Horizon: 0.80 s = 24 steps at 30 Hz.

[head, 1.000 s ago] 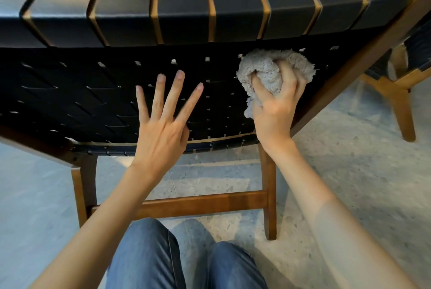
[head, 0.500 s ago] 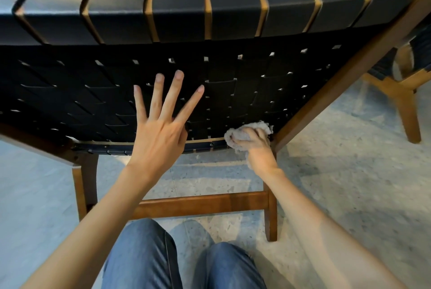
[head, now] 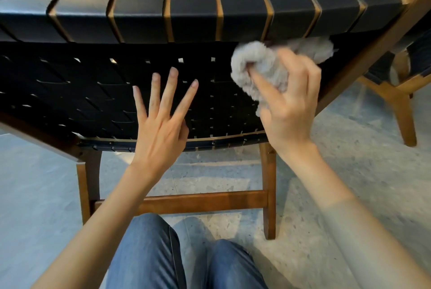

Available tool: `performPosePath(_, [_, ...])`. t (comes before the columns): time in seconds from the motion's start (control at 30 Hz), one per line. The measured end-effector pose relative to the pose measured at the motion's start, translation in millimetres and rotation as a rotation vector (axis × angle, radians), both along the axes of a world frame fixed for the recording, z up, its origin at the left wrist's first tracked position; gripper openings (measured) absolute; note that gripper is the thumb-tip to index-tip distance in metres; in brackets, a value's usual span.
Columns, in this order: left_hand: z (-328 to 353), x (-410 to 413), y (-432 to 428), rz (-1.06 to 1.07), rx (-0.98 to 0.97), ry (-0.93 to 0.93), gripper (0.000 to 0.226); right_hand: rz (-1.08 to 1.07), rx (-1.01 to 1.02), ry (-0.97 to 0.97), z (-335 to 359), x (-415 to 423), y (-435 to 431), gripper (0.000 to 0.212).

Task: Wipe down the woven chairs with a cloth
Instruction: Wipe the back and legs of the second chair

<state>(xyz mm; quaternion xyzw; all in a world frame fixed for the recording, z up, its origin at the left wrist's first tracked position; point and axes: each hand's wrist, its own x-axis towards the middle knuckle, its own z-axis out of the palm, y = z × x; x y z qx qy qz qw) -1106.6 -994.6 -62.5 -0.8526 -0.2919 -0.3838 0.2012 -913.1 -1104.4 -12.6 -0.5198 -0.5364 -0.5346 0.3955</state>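
From where I stand, the black woven-strap chair (head: 93,92) with its brown wooden frame fills the upper half of the frame, its back panel facing the kneeling person and its long axis running left to right. The right hand (head: 289,106) has a closed grip on a fluffy grey cloth (head: 261,67), fingers curled into the bunched pile, with a blurred tail of it trailing toward the upper right. The cloth sits above and slightly left of that palm, pressed against the webbing just under the strap-wrapped top rail (head: 193,18), right of centre. The left hand (head: 161,130) holds nothing; its fingers are straight and fanned over the middle of the panel, though I cannot tell whether they touch the straps. The cloth looks boxed in on two sides: the top rail lies directly above it and the slanted wooden side rail (head: 363,60) lies close to its right. Open webbing lies below it, down to the bound lower edge (head: 233,141), and leftward, where the spread left hand stands in the way. A second wooden-legged chair (head: 396,92) stands at the right edge, apart on the speckled floor (head: 349,148).
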Motion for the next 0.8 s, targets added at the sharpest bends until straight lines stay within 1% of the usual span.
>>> performPosePath(0.07, [3.4,-1.2,0.1,0.001,0.001,-0.015,0.078,-0.019,0.044,-0.013,8.3,-2.0,12.6,0.030])
performPosePath(0.2, [5.6,-4.9,4.1,0.010,0.001,-0.007,0.078,-0.104,0.069,0.006,-5.9,-1.8,35.7,0.030])
performPosePath(0.27, [5.2,-6.4,6.5,0.015,0.003,-0.003,0.077,-0.087,0.115,0.040,-9.1,-0.2,43.3,0.030])
performPosePath(0.33, [4.6,-7.2,8.2,0.016,-0.002,0.003,0.077,-0.060,0.116,0.038,-15.8,4.2,49.0,0.028])
performPosePath(0.47, [1.9,-6.7,11.6,0.012,-0.008,0.009,0.077,-0.029,0.045,-0.076,-45.3,17.2,57.1,0.023])
performPosePath(0.6, [-5.0,-7.2,13.5,0.006,-0.024,0.032,0.080,-0.041,0.004,-0.051,-71.4,20.6,66.8,0.013])
performPosePath(0.63, [-7.0,-7.8,13.7,0.007,-0.029,0.038,0.081,-0.021,-0.016,-0.049,-77.9,22.4,67.6,0.015])
performPosePath(0.73, [-11.1,-10.2,14.7,0.013,-0.038,0.057,0.084,0.042,-0.164,-0.046,-106.8,27.4,66.6,0.039])
performPosePath(0.8, [-13.0,-11.6,15.7,0.022,-0.043,0.071,0.085,0.037,-0.321,0.038,-131.7,26.4,65.0,0.041])
